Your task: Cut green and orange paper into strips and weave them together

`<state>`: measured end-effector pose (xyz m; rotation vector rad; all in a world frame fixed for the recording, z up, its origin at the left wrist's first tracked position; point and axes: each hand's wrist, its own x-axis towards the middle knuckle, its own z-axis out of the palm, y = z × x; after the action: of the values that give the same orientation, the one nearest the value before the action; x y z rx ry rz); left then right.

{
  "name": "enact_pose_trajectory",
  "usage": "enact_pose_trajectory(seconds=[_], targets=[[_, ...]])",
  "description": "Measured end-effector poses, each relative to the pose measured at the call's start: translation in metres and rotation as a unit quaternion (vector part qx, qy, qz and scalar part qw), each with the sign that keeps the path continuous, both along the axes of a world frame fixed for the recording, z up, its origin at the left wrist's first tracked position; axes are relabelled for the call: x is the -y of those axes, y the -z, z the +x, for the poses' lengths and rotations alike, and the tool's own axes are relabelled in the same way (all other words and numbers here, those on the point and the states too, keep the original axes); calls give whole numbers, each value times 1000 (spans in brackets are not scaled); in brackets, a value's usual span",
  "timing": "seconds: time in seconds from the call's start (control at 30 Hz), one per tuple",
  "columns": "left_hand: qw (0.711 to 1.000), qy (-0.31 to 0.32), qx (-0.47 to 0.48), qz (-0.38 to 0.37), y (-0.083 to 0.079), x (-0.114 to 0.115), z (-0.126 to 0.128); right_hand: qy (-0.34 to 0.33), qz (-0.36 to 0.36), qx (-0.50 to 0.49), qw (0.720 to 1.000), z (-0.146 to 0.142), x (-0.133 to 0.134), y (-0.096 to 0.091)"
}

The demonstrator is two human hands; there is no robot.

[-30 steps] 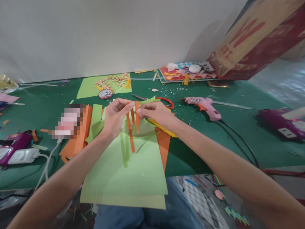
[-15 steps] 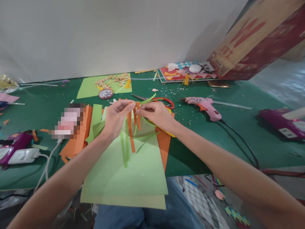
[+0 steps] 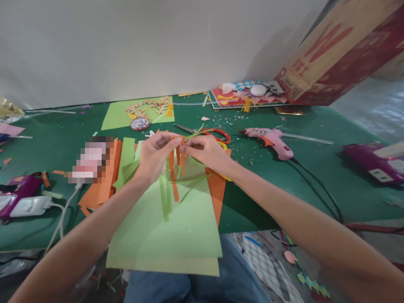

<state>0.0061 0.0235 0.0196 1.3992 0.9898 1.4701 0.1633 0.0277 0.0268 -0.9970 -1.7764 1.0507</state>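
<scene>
Orange paper strips (image 3: 176, 185) and green paper strips (image 3: 202, 133) cross each other between my hands. My left hand (image 3: 155, 153) pinches the strips between thumb and fingers, its tips on their upper part. Close beside it, my right hand (image 3: 205, 151) also has thumb and finger pressed together on the strips. Several strip ends hang down over a stack of light green paper (image 3: 176, 240). Other green ends stick out to the upper right. Just where the strips cross is partly covered by my fingertips.
Red-handled scissors (image 3: 221, 134) lie behind my right hand. A pink glue gun (image 3: 268, 138) with a black cord is farther right. A phone (image 3: 91, 162) on a cable and orange paper (image 3: 94, 194) lie left. A paper bag (image 3: 334, 63) stands at the back right.
My right hand has shifted very slightly to the right. The green strip ends behind it now point more upward and spread apart. My left hand keeps its place.
</scene>
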Motion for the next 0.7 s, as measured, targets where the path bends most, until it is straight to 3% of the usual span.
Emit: enact_pose_trajectory(seconds=[0.47, 0.7], targets=[[1000, 10, -8, 6, 1, 0, -1, 6, 6, 15, 1000, 0, -1, 6], [1000, -5, 20, -5, 0, -2, -1, 20, -27, -31, 999, -3, 1, 4]])
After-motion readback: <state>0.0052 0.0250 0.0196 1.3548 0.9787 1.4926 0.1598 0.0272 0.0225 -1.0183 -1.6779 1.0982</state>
